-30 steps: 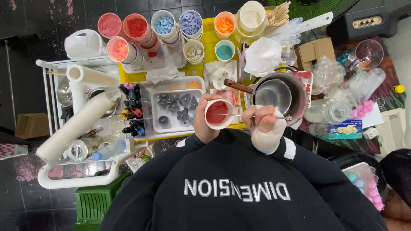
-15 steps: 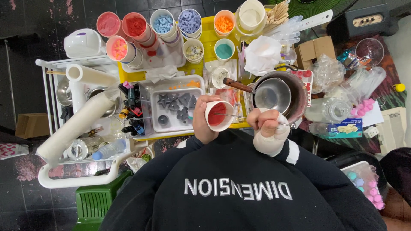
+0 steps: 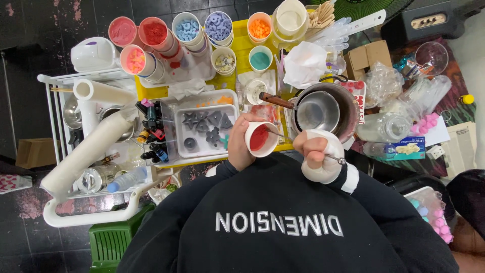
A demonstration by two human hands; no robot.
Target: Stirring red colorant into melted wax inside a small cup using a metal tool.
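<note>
Hands closed: our left hand (image 3: 237, 146) grips a light, crushable white paper cup of red liquid (image 3: 261, 138) by its wall, our bandaged right hand (image 3: 316, 154) pinching a thin metal stirrer (image 3: 333, 158).

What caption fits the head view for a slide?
Left hand tilts a cup of red stuff; bandaged right hand stirs it with a metal tool.

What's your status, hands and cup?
Left hand holds cup of red stuff. Right hand, wrapped white, holds a metal tool in it. Pot close beside.
</note>
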